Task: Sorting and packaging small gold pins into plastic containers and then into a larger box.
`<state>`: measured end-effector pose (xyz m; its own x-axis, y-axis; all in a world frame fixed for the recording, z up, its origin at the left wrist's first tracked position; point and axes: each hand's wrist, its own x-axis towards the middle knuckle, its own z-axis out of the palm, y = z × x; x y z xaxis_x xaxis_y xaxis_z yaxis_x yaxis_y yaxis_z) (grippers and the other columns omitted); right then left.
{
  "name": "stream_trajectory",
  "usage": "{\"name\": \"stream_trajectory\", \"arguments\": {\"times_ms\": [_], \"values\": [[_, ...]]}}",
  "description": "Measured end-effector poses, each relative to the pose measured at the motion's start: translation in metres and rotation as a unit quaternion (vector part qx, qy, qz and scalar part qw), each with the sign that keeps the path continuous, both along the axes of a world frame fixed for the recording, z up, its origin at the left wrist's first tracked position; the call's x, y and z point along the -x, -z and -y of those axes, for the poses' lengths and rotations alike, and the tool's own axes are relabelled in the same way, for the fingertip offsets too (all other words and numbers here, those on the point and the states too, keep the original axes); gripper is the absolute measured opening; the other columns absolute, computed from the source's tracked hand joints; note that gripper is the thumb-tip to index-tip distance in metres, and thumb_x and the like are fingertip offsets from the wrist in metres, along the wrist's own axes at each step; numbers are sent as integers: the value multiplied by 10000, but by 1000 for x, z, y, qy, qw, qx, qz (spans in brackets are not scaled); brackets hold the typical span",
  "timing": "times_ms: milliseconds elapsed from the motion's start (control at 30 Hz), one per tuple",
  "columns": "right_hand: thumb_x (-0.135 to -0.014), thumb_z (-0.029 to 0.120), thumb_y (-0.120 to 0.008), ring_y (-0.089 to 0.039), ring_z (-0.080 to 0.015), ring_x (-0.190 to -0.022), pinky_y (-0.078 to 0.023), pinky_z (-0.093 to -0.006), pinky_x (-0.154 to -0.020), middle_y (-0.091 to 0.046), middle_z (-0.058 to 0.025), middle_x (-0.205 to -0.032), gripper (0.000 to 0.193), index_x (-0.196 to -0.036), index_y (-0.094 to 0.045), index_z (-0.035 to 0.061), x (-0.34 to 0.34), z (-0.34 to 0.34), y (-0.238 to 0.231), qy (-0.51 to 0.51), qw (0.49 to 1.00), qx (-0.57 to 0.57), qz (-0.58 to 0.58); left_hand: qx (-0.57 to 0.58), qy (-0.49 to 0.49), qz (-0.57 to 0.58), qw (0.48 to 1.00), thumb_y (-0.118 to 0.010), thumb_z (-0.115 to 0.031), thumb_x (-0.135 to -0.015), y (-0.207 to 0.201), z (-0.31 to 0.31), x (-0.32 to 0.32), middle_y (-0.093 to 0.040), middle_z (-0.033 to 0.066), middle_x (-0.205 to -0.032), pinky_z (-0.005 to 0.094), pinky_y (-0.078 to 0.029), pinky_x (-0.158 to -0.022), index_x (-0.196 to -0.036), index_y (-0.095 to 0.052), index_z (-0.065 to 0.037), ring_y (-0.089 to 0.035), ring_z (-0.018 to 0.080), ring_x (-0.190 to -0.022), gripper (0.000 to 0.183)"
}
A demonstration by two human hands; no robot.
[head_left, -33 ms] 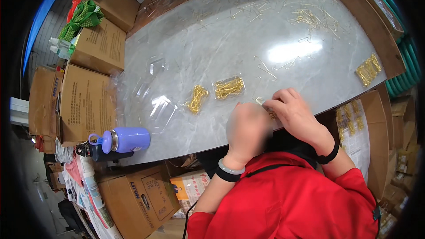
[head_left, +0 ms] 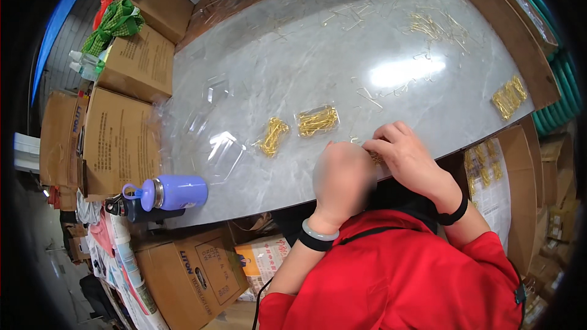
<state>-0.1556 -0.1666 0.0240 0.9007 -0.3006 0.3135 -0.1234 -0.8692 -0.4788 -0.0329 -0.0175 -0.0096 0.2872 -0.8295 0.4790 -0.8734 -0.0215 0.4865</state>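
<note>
Currently | left hand (head_left: 343, 177): blurred, grip can't be told | right hand (head_left: 405, 157): fingers curled, hold unclear | golden pieces (head_left: 375, 157): mostly hidden between hands, near table (head_left: 244, 79) edge | packed golden bundle (head_left: 317, 122): on table beyond left hand

Mostly hidden at hands (head_left: 402, 154), desk's (head_left: 244, 67) near edge: golden-brown wirework (head_left: 376, 157), details unclear. Lying farther left, inward from near edge: clear-packed gold wire pieces (head_left: 318, 121), then pinched-middle gold bundle (head_left: 273, 137).
</note>
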Motion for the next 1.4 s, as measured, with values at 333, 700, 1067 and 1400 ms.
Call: {"name": "stream_trajectory", "arguments": {"times_ms": [333, 700, 1067, 1400], "values": [[-772, 36, -612, -567, -301, -988, -458, -395, -904, -604, -97, -1092, 344, -1115, -640, 24, -22, 4, -14, -74, 992, 96, -44, 1, -36, -21, 999, -791, -81, -777, 2, 0, 3, -463, 185, -1355, 509, -375, -1109, -1345, -491, 5, -425, 419, -1301, 648], [-920, 76, -642, -328, -479, -1421, -318, -492, -1166, -310, -298, -1537, 682, -1485, -293, -78, 37, -41, 11, 61, 995, -77, 15, -100, -46, 90, 990, -654, -178, -919, 2, 7, 11, -455, 204, -1419, 595, -255, -1164, -1333, -539, 17, -386, 384, -1372, 472], [-801, 256, -790, -333, -425, -1435, -312, -514, -1177, -397, -234, -1506, 850, -1466, -353, -41, -5, -2, -1, -110, 991, -68, -18, -4, 1, -177, 984, -465, -68, -1022, 6, -5, -4, -417, 224, -1449, 487, -309, -1176, -1490, -339, 30, -411, 397, -1373, 494], [-741, 133, -791, -563, -289, -1045, -454, -423, -935, -596, -80, -1067, 432, -1138, -631, 72, -10, -10, 18, -37, 997, 8, 69, -54, -80, -45, 994, -755, -240, -874, -26, -36, -12, -523, 200, -1317, 461, -434, -1007, -1377, -504, 20, -535, 360, -1176, 620]]}}
